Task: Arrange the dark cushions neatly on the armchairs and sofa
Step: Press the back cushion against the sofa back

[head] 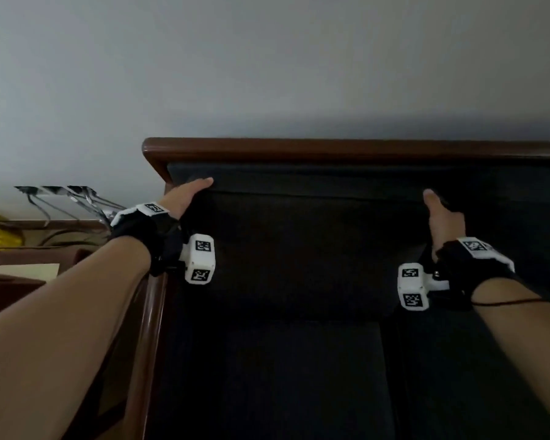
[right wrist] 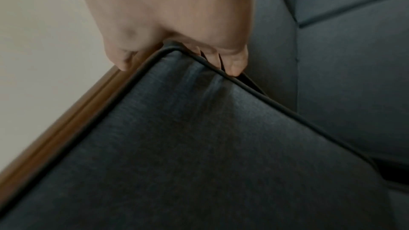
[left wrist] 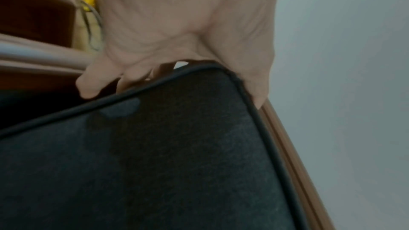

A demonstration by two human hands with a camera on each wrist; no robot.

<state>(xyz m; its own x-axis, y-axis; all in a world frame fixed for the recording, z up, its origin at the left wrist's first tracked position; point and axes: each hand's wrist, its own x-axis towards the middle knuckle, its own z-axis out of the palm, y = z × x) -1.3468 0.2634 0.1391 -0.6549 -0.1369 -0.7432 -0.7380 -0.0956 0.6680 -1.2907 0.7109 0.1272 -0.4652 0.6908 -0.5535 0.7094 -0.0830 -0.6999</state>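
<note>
- Hands hold one dark cushion (head: 315,249): left hand (head: 185,198) grips its top left corner, right hand (head: 443,220) its top right.
- Step, I think: standing it against the sofa back (head: 362,150).
- Next: push it flat, then let go.

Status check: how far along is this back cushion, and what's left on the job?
Done: nothing visibly finished.

In hand: the left hand and right hand each grip a top corner of the dark back cushion, upright against the wooden backrest rail.

Left: settle and release it; other seats are mostly out of view, so unconfirmed.
</note>
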